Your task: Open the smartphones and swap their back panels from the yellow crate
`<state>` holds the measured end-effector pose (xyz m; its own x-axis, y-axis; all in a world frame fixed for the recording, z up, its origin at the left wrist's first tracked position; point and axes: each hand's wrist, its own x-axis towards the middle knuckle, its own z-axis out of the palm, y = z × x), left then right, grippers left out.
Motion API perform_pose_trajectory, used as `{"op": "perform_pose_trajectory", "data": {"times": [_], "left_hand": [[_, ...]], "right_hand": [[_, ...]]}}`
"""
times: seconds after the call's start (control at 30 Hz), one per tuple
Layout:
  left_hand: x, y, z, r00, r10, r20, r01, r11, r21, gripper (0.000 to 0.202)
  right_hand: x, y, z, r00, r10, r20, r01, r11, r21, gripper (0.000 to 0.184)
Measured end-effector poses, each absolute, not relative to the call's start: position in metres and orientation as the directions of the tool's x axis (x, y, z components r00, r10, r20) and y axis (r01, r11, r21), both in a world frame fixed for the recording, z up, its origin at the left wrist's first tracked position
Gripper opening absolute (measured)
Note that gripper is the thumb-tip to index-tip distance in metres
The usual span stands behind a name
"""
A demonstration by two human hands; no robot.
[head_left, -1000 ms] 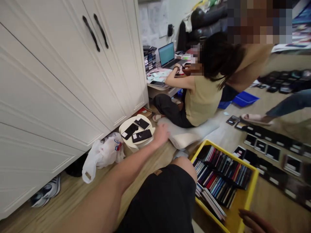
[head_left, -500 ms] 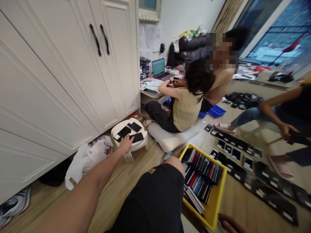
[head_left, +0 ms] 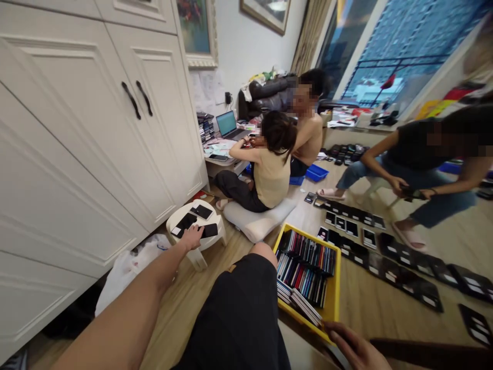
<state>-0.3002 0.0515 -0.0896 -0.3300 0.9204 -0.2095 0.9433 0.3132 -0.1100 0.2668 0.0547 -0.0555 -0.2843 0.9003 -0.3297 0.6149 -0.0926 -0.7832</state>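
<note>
My left hand (head_left: 191, 237) reaches out to a low white stool (head_left: 198, 241) by the cupboard and rests on its top among three dark phones (head_left: 201, 211). Its fingers lie over the edge of one phone (head_left: 210, 230); whether they grip it is unclear. My right hand (head_left: 356, 348) sits at the bottom edge, fingers curled at the near corner of a yellow tray (head_left: 334, 294) packed with several phones on edge. My knee in black shorts (head_left: 246, 308) lies between the two.
White cupboard doors (head_left: 115, 133) fill the left. A white plastic bag (head_left: 123, 270) lies under them. Three other people sit on the floor beyond, beside a laptop (head_left: 227, 125). Rows of dark phones (head_left: 389, 257) cover the floor at right.
My left hand moved left from beside the stool onto its top and stays there. The view lifted and swung right, showing more of the room. My right hand came further into view.
</note>
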Motion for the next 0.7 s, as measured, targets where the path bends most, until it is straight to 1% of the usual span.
{"op": "perform_pose_trajectory", "data": {"times": [0.1, 0.2, 0.33, 0.43, 0.5, 0.57, 0.63, 0.67, 0.7], "left_hand": [[-0.287, 0.058, -0.093, -0.32, 0.931, -0.177, 0.946, 0.302, -0.119, 0.041], [-0.279, 0.066, -0.095, -0.31, 0.935, -0.17, 0.95, 0.3, -0.085, 0.04], [-0.273, 0.075, -0.078, -0.24, 0.953, -0.185, 0.967, 0.251, 0.04, 0.038], [-0.257, 0.079, -0.047, -0.117, 0.985, -0.126, 0.978, 0.136, 0.158, 0.033], [-0.235, 0.078, -0.019, 0.013, 0.999, -0.051, 0.972, -0.001, 0.234, 0.029], [-0.204, 0.072, 0.01, 0.163, 0.986, 0.02, 0.94, -0.162, 0.299, 0.036], [-0.168, 0.061, 0.036, 0.308, 0.949, 0.065, 0.886, -0.311, 0.345, 0.045], [-0.149, 0.054, 0.048, 0.383, 0.92, 0.09, 0.849, -0.388, 0.358, 0.048], [-0.132, 0.047, 0.059, 0.477, 0.87, 0.124, 0.801, -0.488, 0.347, 0.05]], "right_hand": [[0.266, 0.048, -0.057, -0.291, 0.9, -0.325, 0.628, -0.077, -0.775, 0.054], [0.268, 0.044, -0.056, -0.298, 0.892, -0.34, 0.648, -0.073, -0.758, 0.055], [0.26, 0.048, -0.049, -0.305, 0.884, -0.354, 0.64, -0.085, -0.763, 0.055], [0.237, 0.051, -0.036, -0.307, 0.882, -0.357, 0.57, -0.13, -0.811, 0.057], [0.214, 0.048, -0.023, -0.328, 0.872, -0.362, 0.429, -0.204, -0.88, 0.061], [0.189, 0.041, -0.007, -0.348, 0.863, -0.367, 0.202, -0.313, -0.928, 0.067], [0.166, 0.029, 0.008, -0.366, 0.845, -0.39, -0.015, -0.424, -0.906, 0.067], [0.157, 0.023, 0.014, -0.398, 0.827, -0.397, -0.103, -0.47, -0.877, 0.067], [0.15, 0.015, 0.019, -0.419, 0.808, -0.415, -0.178, -0.521, -0.835, 0.067]]}}
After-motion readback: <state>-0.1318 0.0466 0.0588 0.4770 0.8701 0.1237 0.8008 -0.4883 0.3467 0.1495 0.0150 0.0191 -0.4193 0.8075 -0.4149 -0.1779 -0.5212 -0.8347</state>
